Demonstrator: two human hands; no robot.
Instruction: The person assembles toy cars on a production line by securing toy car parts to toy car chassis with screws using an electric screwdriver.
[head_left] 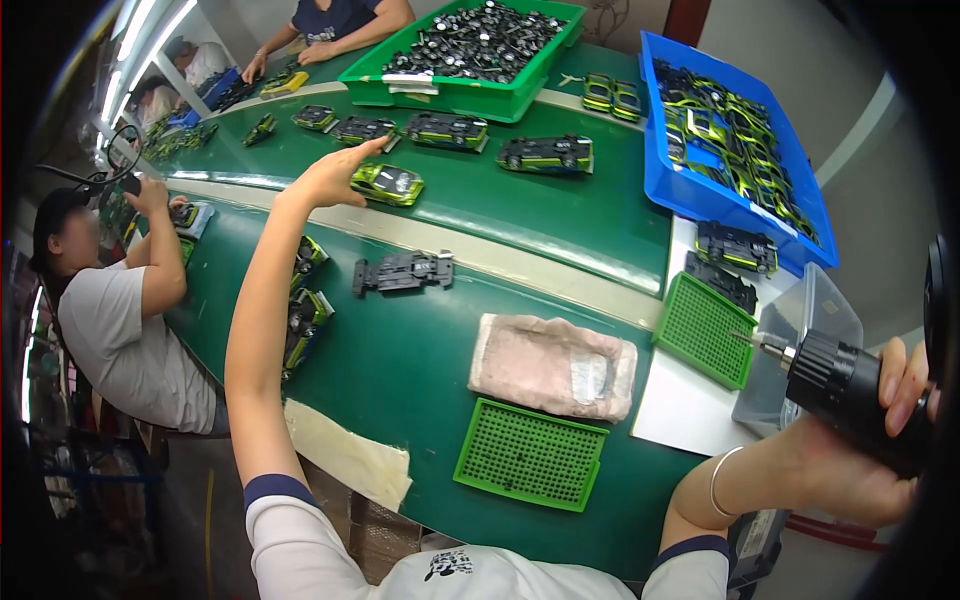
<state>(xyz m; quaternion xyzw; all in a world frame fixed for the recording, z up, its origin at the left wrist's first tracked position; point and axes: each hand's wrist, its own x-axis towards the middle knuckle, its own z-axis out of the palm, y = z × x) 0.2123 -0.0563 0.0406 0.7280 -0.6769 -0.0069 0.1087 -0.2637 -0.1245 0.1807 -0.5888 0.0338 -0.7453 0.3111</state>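
Observation:
My left hand [335, 180] reaches out at the far left of the bench. Its fingers and thumb are spread around the near end of a yellow-green toy car [390, 185]; whether they touch it I cannot tell. My right hand [850, 475] grips a black electric screwdriver [835, 385] at the right edge, its bit pointing left over a green screw tray [700, 330]. A black toy car chassis [403, 273] lies on the bench below my left hand. Several assembled cars, wheels and undersides showing, stand in a row beyond it, one of them a car [545, 155] on the right.
A pinkish cloth pad [550, 365] and a second green perforated tray [530, 455] lie before me. Behind stand a green bin [430, 95] of wheel parts and a blue bin [655, 150] of car bodies. A clear plastic box [835, 300] is right. Co-workers [120, 310] sit left and opposite.

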